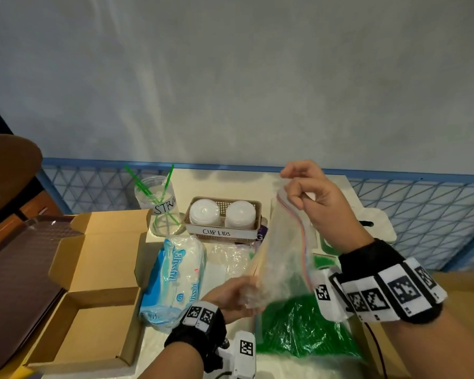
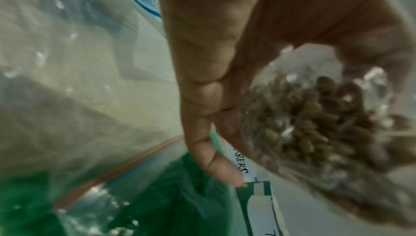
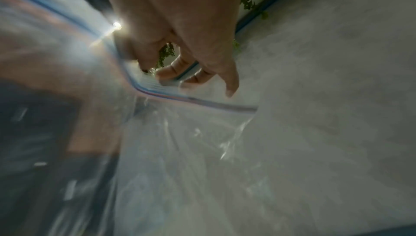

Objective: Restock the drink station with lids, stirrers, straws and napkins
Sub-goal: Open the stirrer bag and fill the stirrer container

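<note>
A clear zip bag [image 1: 281,250] of wooden stirrers hangs upright over the table. My left hand [image 1: 240,295] grips its bottom end, where the stirrer ends [image 2: 315,115] bunch against my fingers [image 2: 207,97]. My right hand [image 1: 294,188] pinches the bag's zip edge [image 3: 202,102] at the top between thumb and fingertips [image 3: 171,72]. A clear jar [image 1: 159,206] labelled for straws holds a few green straws. Beside it, a woven basket [image 1: 222,233] labelled CUP LIDS holds two lid stacks. A blue napkin pack [image 1: 175,274] lies in front.
A plastic bag of green straws [image 1: 301,326] lies under my hands. An open cardboard box [image 1: 93,296] sits at the left. A white label reading like "stirrers" [image 2: 242,165] shows below my left fingers. A blue mesh fence [image 1: 422,214] runs behind the table.
</note>
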The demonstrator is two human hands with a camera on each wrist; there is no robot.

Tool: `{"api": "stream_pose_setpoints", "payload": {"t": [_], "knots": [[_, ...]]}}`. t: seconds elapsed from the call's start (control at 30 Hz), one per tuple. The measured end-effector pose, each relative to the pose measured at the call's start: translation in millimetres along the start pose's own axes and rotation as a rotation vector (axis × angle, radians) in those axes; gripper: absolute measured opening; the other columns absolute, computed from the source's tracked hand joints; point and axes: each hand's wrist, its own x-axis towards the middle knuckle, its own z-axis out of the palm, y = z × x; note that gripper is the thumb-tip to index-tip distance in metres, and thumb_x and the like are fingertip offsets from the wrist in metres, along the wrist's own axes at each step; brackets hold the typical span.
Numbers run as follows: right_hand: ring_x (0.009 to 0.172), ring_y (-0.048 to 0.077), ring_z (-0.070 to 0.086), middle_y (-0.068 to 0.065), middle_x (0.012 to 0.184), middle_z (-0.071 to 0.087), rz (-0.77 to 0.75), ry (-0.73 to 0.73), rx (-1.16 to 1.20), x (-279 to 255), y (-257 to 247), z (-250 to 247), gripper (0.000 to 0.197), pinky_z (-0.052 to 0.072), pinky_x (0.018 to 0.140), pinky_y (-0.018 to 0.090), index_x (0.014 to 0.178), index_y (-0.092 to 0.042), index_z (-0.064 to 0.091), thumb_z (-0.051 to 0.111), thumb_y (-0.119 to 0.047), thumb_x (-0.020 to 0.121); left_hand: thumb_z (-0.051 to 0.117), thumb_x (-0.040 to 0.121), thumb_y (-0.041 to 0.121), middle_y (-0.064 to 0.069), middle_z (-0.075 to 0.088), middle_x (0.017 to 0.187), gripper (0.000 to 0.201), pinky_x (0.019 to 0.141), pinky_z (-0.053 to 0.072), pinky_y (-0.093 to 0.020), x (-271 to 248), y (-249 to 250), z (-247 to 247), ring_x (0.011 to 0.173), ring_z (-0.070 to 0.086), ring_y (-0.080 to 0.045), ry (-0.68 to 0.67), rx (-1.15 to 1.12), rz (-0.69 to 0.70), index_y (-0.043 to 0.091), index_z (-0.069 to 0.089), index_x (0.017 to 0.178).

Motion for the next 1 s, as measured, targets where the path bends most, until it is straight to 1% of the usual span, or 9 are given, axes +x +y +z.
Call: {"api": "stream_pose_setpoints", "payload": {"t": [0.13, 0.23, 0.4, 0.5, 0.63, 0.7, 0.77, 0.83, 1.0], "knots": [[0.097, 0.001, 0.050, -0.008, 0.096, 0.050, 0.163, 0.120, -0.003, -18.9, 19.5, -0.9, 0.038, 0.041, 0.095, 0.020, 0.059, -0.016, 0.049, 0.046, 0.009, 0.087, 0.063, 0.076, 0.003, -0.014, 0.070, 0.087, 0.027, 0.061, 0.057, -0.038, -8.8, -11.0, -15.2, 0.084, 0.066, -0.028, 0.086, 0.027, 0.082, 0.005, 0.056, 0.102], [0.121, 0.015, 0.044, -0.005, 0.129, 0.042, 0.506, 0.055, -0.118, -44.6, 44.7, 22.0, 0.008, 0.036, 0.108, 0.043, 0.094, -0.029, 0.057, 0.049, -0.029, 0.092, 0.051, 0.083, -0.010, -0.018, 0.067, 0.087, 0.025, 0.057, 0.057, -0.035, -7.3, -17.0, -25.4, 0.083, 0.065, -0.030, 0.127, 0.075, 0.129, 0.002, 0.055, 0.106], [0.107, 0.009, 0.051, -0.013, 0.129, 0.043, 0.885, 0.054, 0.304, -60.1, 56.7, 49.0, 0.078, 0.039, 0.099, 0.042, 0.147, -0.030, 0.011, 0.051, -0.050, 0.083, 0.045, 0.085, -0.016, -0.016, 0.070, 0.082, 0.031, 0.061, 0.056, -0.030, -2.0, -24.1, -29.2, 0.073, 0.068, -0.025, 0.133, 0.127, 0.148, -0.001, 0.052, 0.111], [0.121, 0.024, 0.053, 0.005, 0.138, 0.050, 0.911, 0.057, 0.406, -62.8, 72.3, 46.4, 0.106, 0.049, 0.092, 0.051, 0.147, -0.039, 0.001, 0.069, -0.051, 0.066, 0.052, 0.081, -0.011, -0.018, 0.070, 0.088, 0.037, 0.066, 0.058, -0.034, -3.5, -29.6, -34.8, 0.079, 0.069, -0.028, 0.181, 0.104, 0.167, -0.002, 0.050, 0.117], [0.092, 0.015, 0.067, 0.000, 0.111, 0.066, 0.916, -0.088, 0.243, -68.5, 77.5, 48.4, 0.054, 0.057, 0.079, 0.037, 0.121, -0.030, 0.042, 0.068, -0.010, 0.079, 0.073, 0.077, 0.027, -0.021, 0.065, 0.113, 0.070, 0.098, 0.036, -0.064, -0.3, -35.6, -49.7, 0.106, 0.053, -0.039, 0.344, 0.232, 0.178, 0.020, 0.036, 0.136], [0.092, 0.012, 0.065, 0.000, 0.115, 0.063, 0.888, -0.136, 0.078, -70.4, 88.5, 50.4, 0.044, 0.056, 0.078, 0.028, 0.119, -0.023, 0.050, 0.063, -0.002, 0.082, 0.077, 0.069, 0.044, -0.021, 0.059, 0.122, 0.083, 0.086, 0.052, -0.052, 0.7, -39.0, -53.9, 0.108, 0.055, -0.045, 0.390, 0.330, 0.147, 0.030, 0.031, 0.136], [0.083, 0.010, 0.064, 0.000, 0.114, 0.063, 0.876, -0.133, -0.046, -71.5, 99.8, 50.2, 0.037, 0.055, 0.066, 0.020, 0.121, -0.016, 0.055, 0.058, -0.004, 0.086, 0.068, 0.080, 0.012, -0.021, 0.056, 0.124, 0.070, 0.062, 0.056, -0.033, -1.4, -40.0, -52.9, 0.097, 0.059, -0.044, 0.403, 0.308, 0.171, 0.025, 0.030, 0.138], [0.079, 0.013, 0.064, 0.002, 0.108, 0.065, 0.896, -0.107, -0.076, -72.5, 111.3, 46.2, 0.031, 0.056, 0.065, 0.021, 0.118, -0.015, 0.058, 0.058, -0.007, 0.088, 0.060, 0.081, -0.009, -0.018, 0.056, 0.121, 0.067, 0.071, 0.058, -0.038, 3.8, -44.3, -59.0, 0.098, 0.062, -0.036, 0.401, 0.316, 0.156, 0.017, 0.033, 0.136], [0.071, 0.015, 0.061, 0.009, 0.089, 0.064, 0.948, -0.064, 0.033, -75.9, 119.7, 31.8, 0.026, 0.053, 0.057, 0.021, 0.112, -0.007, 0.058, 0.058, -0.004, 0.087, 0.079, 0.068, 0.010, -0.012, 0.052, 0.128, 0.080, 0.098, 0.050, -0.036, 3.5, -41.0, -44.6, 0.117, 0.054, -0.023, 0.651, 0.767, 0.099, 0.004, 0.030, 0.131]]}}
